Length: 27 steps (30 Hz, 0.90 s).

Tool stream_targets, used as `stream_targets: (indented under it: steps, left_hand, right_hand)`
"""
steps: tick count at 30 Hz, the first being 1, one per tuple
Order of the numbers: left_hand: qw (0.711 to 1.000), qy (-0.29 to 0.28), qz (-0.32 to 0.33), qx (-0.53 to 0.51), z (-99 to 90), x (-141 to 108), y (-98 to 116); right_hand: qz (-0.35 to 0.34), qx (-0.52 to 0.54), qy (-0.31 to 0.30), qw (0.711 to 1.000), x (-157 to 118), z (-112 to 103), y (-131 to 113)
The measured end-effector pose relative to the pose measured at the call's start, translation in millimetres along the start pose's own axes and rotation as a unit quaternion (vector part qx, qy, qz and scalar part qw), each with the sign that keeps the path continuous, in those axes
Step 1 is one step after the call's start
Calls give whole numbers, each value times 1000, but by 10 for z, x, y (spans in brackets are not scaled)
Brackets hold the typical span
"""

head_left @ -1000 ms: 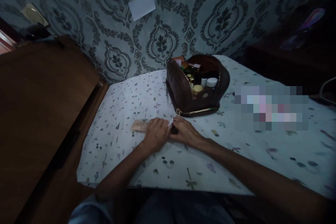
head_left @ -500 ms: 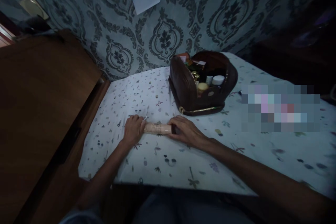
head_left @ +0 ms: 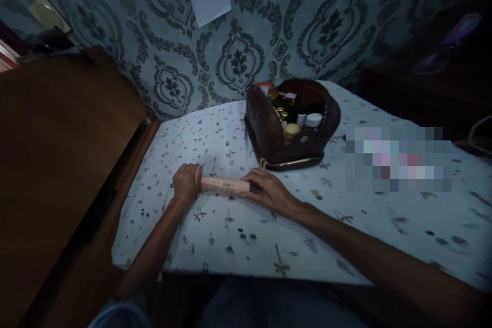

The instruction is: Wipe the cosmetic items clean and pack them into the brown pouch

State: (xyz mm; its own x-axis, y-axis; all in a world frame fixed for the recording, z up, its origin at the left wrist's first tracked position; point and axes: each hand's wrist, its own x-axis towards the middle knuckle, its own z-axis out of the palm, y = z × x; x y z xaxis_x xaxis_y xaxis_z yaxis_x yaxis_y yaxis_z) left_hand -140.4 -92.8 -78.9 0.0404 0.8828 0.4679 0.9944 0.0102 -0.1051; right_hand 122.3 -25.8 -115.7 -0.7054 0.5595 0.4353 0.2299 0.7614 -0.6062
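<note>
Between my two hands a beige cosmetic tube (head_left: 223,185) with small printed lettering lies sideways, just over the patterned cloth. My left hand (head_left: 186,183) is closed around its left end, which the fingers hide. At the other end, my right hand (head_left: 271,189) wraps the dark cap, with part of that cap showing between the fingers. Behind my right hand stands a brown cosmetic bag (head_left: 298,151), unzipped at the top. Inside it are several small containers, including a white-lidded jar (head_left: 314,121) and a yellowish round lid (head_left: 292,130).
A white cloth with small printed motifs (head_left: 215,246) covers the table. Wooden furniture (head_left: 69,154) borders it on the left, and a patterned wall (head_left: 172,51) rises behind. On the right, a blurred-out patch (head_left: 397,159) hides something on the cloth.
My left hand has shifted left, and more of the tube shows between my hands. The right hand keeps its hold on the cap end. The view has turned slightly.
</note>
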Motion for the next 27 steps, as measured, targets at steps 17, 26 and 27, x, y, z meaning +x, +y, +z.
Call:
stream_targets:
  steps: [17,26,27]
  left_hand:
    - [985,33,167,-27,-92,113,1092]
    - [994,-31,102,24,-29,118,803]
    - [995,-34,90,28,-36,121,738]
  right_hand:
    - [49,-53,6,997,25,52,-10]
    - [34,-40,-5,999,7,4,-52]
    - [34,-37,-8,999,3,-3,-57]
